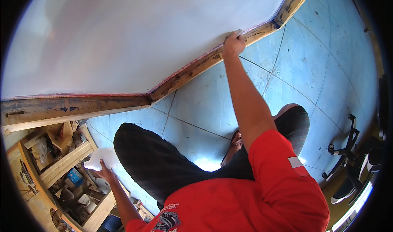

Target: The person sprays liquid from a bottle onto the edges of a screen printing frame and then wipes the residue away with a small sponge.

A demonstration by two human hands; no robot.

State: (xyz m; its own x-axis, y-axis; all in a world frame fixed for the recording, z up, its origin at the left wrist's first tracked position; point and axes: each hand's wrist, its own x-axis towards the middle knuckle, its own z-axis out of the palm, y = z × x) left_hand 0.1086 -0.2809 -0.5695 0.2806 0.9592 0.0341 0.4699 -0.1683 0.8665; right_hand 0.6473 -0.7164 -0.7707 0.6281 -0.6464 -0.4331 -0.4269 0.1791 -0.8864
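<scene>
A large smooth white sheet, perhaps a screen, fills the upper left. It sits in a wooden frame with a thin reddish line along the joint. My right hand rests over the frame's edge with curled fingers. A small greyish piece shows at its fingertips; what it is I cannot tell. Down at the left, my left hand grips a translucent white plastic container beside my knee. The container lies on its side or is tilted; its contents cannot be made out.
Light blue floor tiles spread below the frame. At lower left stands a wooden rack full of cluttered boxes, bags and a blue pack. A black metal stand or chair base is on the right. My legs are bent under me.
</scene>
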